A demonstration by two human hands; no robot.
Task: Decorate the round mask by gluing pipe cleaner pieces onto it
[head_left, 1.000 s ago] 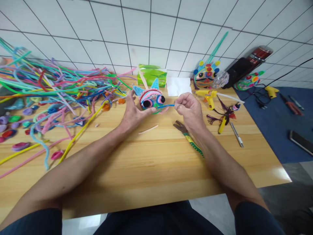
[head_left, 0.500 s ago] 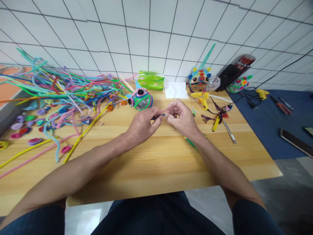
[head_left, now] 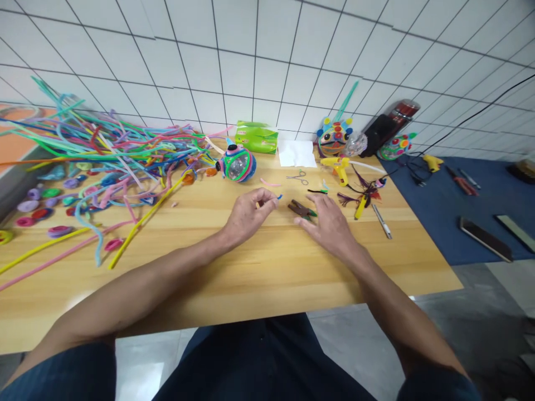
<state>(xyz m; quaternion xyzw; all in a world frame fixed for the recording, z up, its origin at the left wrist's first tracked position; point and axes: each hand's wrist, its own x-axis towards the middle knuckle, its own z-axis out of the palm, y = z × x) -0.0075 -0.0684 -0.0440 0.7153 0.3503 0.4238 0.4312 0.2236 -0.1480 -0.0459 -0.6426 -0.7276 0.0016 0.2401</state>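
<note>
My left hand (head_left: 251, 214) pinches a short blue pipe cleaner piece (head_left: 280, 196), whose tip sticks out past the thumb and forefinger. My right hand (head_left: 328, 223) is open, fingers apart, over the handle end of the pliers (head_left: 301, 209); whether it touches them I cannot tell. Beyond that hand lies a short black piece (head_left: 316, 191). Small scissors (head_left: 298, 177) and a pink strip (head_left: 271, 183) rest farther back. A clear ball wrapped in coloured pipe cleaners (head_left: 237, 164) stands behind my left hand.
A big heap of pipe cleaners (head_left: 112, 147) and coiled pieces covers the table's left side. At the back are a green tissue pack (head_left: 256, 138), white paper (head_left: 297, 153) and a decorated figure (head_left: 334, 136). A yellow glue gun (head_left: 337, 167) and a craft knife (head_left: 382, 221) lie on the right.
My hands have moved apart. The right one has let go near the blue piece and gone right and down to the pliers, opening its fingers. The left still pinches the blue piece.
</note>
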